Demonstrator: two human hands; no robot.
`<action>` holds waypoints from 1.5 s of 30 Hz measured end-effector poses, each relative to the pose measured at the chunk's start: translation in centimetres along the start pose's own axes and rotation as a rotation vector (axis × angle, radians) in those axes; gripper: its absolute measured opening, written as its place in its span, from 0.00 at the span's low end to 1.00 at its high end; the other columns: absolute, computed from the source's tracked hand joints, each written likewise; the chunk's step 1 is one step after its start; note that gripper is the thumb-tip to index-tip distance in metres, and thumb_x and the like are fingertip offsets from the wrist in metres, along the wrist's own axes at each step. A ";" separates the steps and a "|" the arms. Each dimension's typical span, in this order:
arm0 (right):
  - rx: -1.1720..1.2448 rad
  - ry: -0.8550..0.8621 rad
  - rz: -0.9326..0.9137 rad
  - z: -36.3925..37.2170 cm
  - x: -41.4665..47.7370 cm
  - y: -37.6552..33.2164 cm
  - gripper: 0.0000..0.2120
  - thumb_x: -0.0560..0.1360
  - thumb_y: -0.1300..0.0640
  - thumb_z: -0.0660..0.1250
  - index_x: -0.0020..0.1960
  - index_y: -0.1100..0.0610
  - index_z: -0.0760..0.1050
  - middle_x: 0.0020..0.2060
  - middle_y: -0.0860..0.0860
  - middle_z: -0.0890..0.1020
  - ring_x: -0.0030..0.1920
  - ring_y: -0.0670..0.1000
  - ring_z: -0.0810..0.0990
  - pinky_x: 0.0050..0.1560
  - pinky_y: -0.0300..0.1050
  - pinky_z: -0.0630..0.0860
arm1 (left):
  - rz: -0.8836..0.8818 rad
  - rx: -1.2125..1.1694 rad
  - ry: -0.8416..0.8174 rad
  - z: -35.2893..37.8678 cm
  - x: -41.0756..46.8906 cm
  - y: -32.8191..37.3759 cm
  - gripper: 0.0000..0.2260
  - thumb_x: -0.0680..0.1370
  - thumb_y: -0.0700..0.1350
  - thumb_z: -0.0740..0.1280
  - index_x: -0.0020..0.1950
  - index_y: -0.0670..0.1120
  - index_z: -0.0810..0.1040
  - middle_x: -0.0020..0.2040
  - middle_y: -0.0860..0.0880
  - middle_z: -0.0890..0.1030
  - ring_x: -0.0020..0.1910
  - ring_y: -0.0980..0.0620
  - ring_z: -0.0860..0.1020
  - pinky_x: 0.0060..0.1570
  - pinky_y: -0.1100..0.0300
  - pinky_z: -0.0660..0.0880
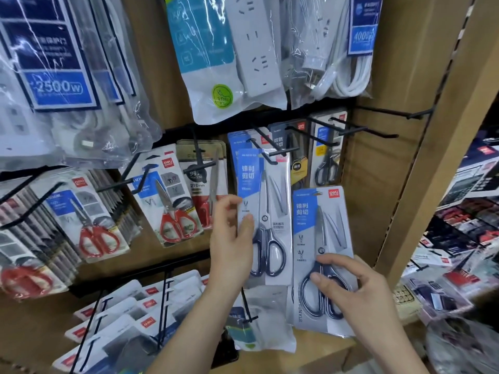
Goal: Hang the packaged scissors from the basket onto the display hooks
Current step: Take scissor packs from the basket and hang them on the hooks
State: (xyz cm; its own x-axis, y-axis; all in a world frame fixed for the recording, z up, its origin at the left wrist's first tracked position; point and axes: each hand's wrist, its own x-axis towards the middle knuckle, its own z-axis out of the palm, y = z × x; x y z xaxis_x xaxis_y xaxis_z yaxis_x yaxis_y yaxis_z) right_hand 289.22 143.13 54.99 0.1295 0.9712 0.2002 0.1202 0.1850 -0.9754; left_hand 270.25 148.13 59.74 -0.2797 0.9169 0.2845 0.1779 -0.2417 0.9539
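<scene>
Left hand hides the hanging pack edge, right hand covers held pack handles, power strip bags cut at top.

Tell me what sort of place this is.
Probably a shop's stationery and hardware aisle. Carded scissors hang on wire hooks, bagged power strips hang above them, and more packaged goods fill the shelf to the right.

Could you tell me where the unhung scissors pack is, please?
Head view, right of centre: the right hand holds the unhung scissors pack just right of the hung pack the left hand grips.
</scene>
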 end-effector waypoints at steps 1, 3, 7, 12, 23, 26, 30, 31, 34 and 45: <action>0.005 -0.001 0.002 0.1 0.1 0.0 0.12 0.64 0.53 0.78 0.45 0.41 0.84 0.45 0.44 0.83 0.49 0.39 0.81 0.47 0.24 0.71 | 0.017 0.076 -0.048 -0.4 -0.2 -0.3 0.14 0.81 0.39 0.64 0.55 0.59 0.75 0.53 0.60 0.80 0.53 0.59 0.79 0.56 0.57 0.76; 0.017 0.008 -0.010 0.4 0.1 -0.1 0.10 0.64 0.50 0.76 0.44 0.40 0.84 0.44 0.43 0.83 0.48 0.38 0.80 0.46 0.24 0.71 | -0.012 0.158 -0.129 -1.2 -0.8 -1.0 0.15 0.81 0.40 0.64 0.57 0.61 0.77 0.48 0.60 0.80 0.43 0.62 0.78 0.47 0.64 0.75; 0.024 0.031 -0.008 0.1 0.3 0.5 0.08 0.67 0.48 0.70 0.45 0.38 0.84 0.45 0.41 0.82 0.53 0.41 0.80 0.54 0.30 0.73 | -0.054 0.260 -0.182 -2.2 -0.8 -1.8 0.24 0.80 0.43 0.66 0.69 0.68 0.69 0.42 0.48 0.80 0.33 0.45 0.75 0.32 0.64 0.73; 0.023 0.071 -0.036 -1.0 0.4 0.8 0.10 0.70 0.52 0.70 0.50 0.39 0.81 0.51 0.38 0.83 0.57 0.38 0.79 0.55 0.27 0.72 | 0.072 0.598 -0.106 -1.0 2.3 -1.1 0.28 0.80 0.47 0.67 0.76 0.62 0.60 0.28 0.53 0.67 0.27 0.56 0.66 0.30 0.64 0.66; 0.404 0.016 0.025 -0.4 0.5 -0.4 0.42 0.51 0.37 0.83 0.62 0.35 0.72 0.49 0.55 0.87 0.46 0.52 0.86 0.41 0.44 0.82 | 0.019 0.766 -0.220 -0.3 3.1 -0.9 0.15 0.83 0.53 0.58 0.69 0.54 0.73 0.58 0.53 0.82 0.56 0.49 0.79 0.49 0.58 0.72; 0.433 0.030 0.034 0.6 0.7 -0.4 0.45 0.52 0.40 0.84 0.65 0.33 0.69 0.48 0.55 0.87 0.44 0.51 0.86 0.40 0.44 0.82 | -0.133 0.148 -0.344 0.0 -2.7 0.2 0.10 0.80 0.55 0.64 0.55 0.54 0.82 0.51 0.55 0.84 0.51 0.53 0.81 0.54 0.47 0.79; 0.339 0.011 0.059 1.9 0.3 -0.7 0.36 0.63 0.56 0.76 0.69 0.43 0.70 0.51 0.50 0.86 0.49 0.49 0.86 0.44 0.42 0.82 | -0.208 0.003 -0.297 0.8 -6.4 0.0 0.09 0.74 0.50 0.72 0.53 0.53 0.81 0.50 0.57 0.86 0.51 0.57 0.83 0.53 0.56 0.79; 0.318 0.004 0.065 2.0 0.3 -0.7 0.29 0.65 0.55 0.73 0.65 0.45 0.74 0.52 0.48 0.86 0.50 0.48 0.85 0.47 0.42 0.82 | -0.213 -0.001 -0.265 0.7 -6.5 -0.1 0.08 0.74 0.48 0.73 0.53 0.53 0.82 0.49 0.56 0.86 0.50 0.55 0.83 0.54 0.52 0.79; 0.418 0.004 0.186 1.8 0.2 -0.6 0.12 0.74 0.45 0.69 0.54 0.48 0.84 0.51 0.51 0.87 0.51 0.50 0.85 0.54 0.50 0.82 | -0.252 -0.073 -0.216 0.0 -6.3 0.4 0.09 0.74 0.50 0.73 0.53 0.51 0.84 0.48 0.51 0.87 0.50 0.48 0.84 0.57 0.43 0.79; 0.294 0.144 0.129 0.2 0.5 -0.6 0.13 0.80 0.66 0.61 0.50 0.54 0.82 0.43 0.52 0.87 0.41 0.50 0.85 0.39 0.41 0.81 | -0.173 -0.117 0.057 -3.5 -6.4 0.6 0.19 0.79 0.44 0.65 0.67 0.63 0.71 0.51 0.54 0.86 0.48 0.52 0.85 0.49 0.44 0.82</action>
State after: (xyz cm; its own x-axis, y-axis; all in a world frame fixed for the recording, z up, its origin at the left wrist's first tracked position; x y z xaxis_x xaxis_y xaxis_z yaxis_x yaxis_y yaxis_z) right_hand 289.01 143.52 55.68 0.2651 0.9621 0.0642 -0.1916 0.1178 -0.9744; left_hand 268.85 141.04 58.85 -0.3503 0.9292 0.1176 0.0131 -0.1207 0.9926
